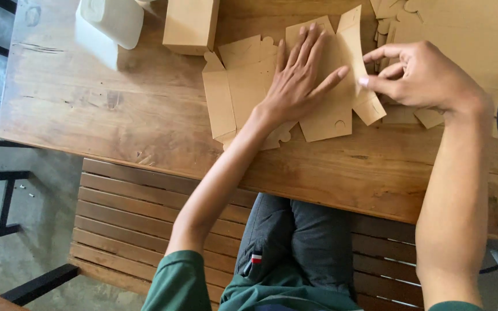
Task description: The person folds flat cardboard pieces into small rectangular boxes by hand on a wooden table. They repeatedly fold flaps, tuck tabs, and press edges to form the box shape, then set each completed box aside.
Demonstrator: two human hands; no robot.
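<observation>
Flat brown cardboard box blank (243,86) lies unfolded on the wooden table (116,109), just ahead of the person's lap. In the head view, the left hand (298,78) presses down on it with palm flat and fingers spread, grasping nothing. The right hand (419,75) pinches the blank's raised right flap (355,55) between thumb and fingers. A stack of more blanks (479,34) sits under that hand, a folded cardboard box (190,24) and a white container (110,23) farther off. A slatted bench (128,213) shows below.
</observation>
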